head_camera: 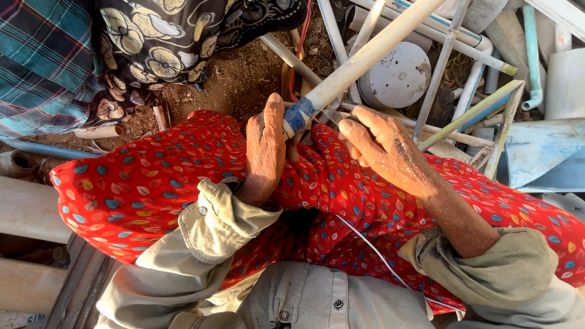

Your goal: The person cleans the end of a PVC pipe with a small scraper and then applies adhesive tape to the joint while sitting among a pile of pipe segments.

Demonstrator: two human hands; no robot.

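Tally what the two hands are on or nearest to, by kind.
Cream pipe with blue-taped end, held by left hand and right hand: 1
Red patterned cloth across the lap: 1
Round grey disc: 1
Total: 3

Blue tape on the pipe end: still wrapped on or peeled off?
Wrapped on. The blue tape bands the near end of the white pipe, held by the left hand; right hand alongside. Loose edges: cannot tell.

A red leaf-printed cloth (140, 183) drapes the lap. Behind lies a heap of white pipes (463, 79) around a grey round lid (396, 76), and a floral black garment (177, 36) over brown dirt (244, 79).
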